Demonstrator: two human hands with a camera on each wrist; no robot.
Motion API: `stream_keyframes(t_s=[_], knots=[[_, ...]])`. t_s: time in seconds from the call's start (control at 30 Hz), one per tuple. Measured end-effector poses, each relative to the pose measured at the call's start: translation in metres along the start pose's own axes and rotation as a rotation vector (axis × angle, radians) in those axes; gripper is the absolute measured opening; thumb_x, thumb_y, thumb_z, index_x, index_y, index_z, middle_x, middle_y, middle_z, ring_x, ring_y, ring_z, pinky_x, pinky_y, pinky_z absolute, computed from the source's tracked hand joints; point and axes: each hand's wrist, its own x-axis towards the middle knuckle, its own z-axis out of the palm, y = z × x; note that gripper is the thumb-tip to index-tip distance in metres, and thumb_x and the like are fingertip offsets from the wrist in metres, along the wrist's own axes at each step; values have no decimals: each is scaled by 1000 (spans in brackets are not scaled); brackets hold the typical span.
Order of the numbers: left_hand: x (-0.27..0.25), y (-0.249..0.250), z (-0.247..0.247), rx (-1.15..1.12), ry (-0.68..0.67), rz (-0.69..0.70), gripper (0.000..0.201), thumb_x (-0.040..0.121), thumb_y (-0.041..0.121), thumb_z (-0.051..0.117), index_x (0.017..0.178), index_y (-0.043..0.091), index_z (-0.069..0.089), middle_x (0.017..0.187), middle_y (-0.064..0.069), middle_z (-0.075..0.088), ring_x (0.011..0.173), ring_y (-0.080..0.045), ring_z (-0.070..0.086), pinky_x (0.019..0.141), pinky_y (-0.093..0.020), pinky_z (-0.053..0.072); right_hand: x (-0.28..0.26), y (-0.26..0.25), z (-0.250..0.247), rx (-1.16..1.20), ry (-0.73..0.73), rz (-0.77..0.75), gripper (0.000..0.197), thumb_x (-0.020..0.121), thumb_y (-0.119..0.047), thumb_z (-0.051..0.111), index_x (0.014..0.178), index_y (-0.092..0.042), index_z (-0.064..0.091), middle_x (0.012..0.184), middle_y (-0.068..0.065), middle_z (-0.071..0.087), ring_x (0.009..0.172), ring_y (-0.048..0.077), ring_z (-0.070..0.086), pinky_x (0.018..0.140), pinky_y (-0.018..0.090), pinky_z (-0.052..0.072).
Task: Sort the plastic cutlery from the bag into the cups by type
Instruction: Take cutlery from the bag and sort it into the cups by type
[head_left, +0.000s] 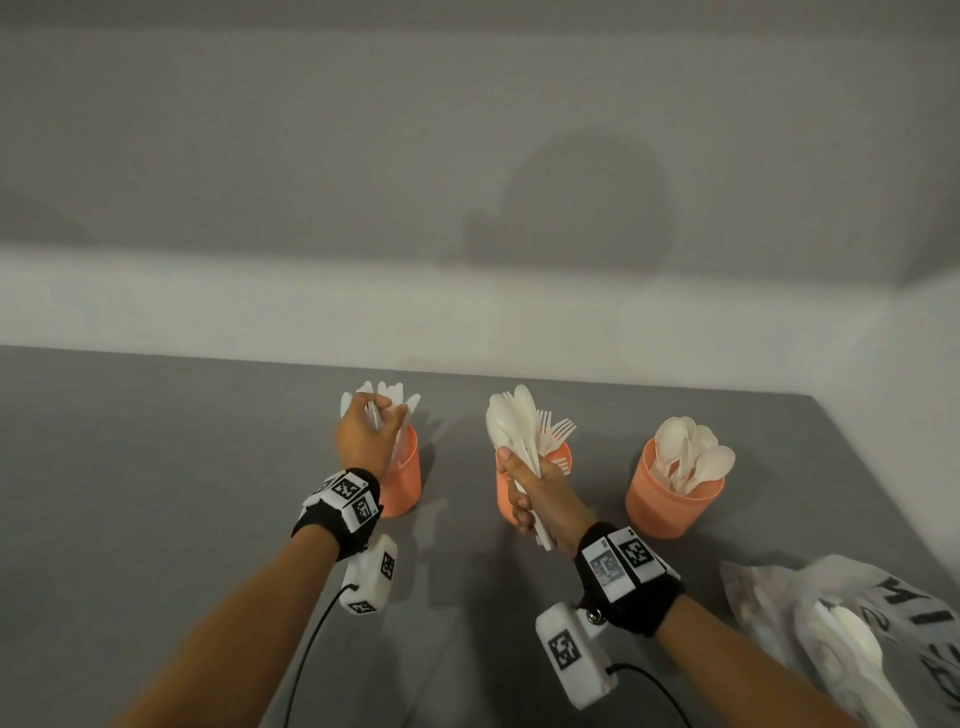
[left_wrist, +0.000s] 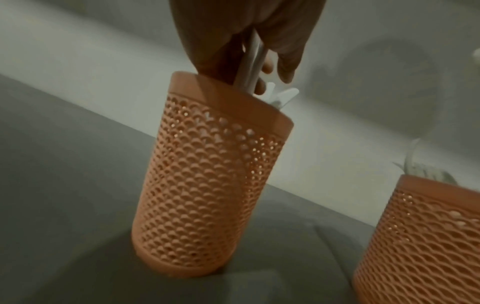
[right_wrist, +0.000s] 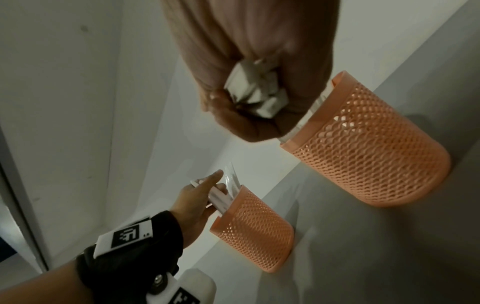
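Observation:
Three orange mesh cups stand in a row on the grey table. My left hand pinches a few white knives over the left cup; in the left wrist view their handles reach down into that cup. My right hand grips a bundle of white cutlery, mostly spoons, in front of the middle cup, which holds forks. The bundle's handle ends show in my fist. The right cup holds spoons.
A crumpled white plastic bag with black lettering lies at the table's right near edge, with white cutlery lying on it. A pale wall runs close behind the cups and meets a side wall at the right. Bare grey table lies left of the cups.

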Motion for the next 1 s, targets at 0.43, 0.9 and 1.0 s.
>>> stream_keyframes(t_s=[0.43, 0.9, 1.0], knots=[[-63, 68, 20, -680, -794, -335, 39, 85, 27, 63, 112, 2, 52, 92, -8, 66, 75, -13, 67, 68, -24, 56, -17, -18, 7, 343, -400, 232, 38, 94, -38, 41, 60, -20, 41, 35, -10, 27, 25, 2, 22, 27, 13, 22], [-83, 91, 59, -360, -508, -210, 39, 84, 41, 63, 102, 7, 57, 95, -10, 66, 86, -19, 66, 80, -31, 53, -26, -14, 7, 241, -120, 90, 25, 100, -32, 36, 94, -15, 53, 38, -5, 36, 32, 7, 38, 52, 31, 51], [-82, 85, 56, -414, -563, -232, 39, 90, 39, 54, 110, 5, 54, 98, -10, 63, 92, -21, 64, 89, -37, 53, -27, -17, -1, 307, -132, 132, 28, 97, -39, 40, 87, -18, 54, 37, -5, 36, 34, 8, 42, 53, 27, 49]])
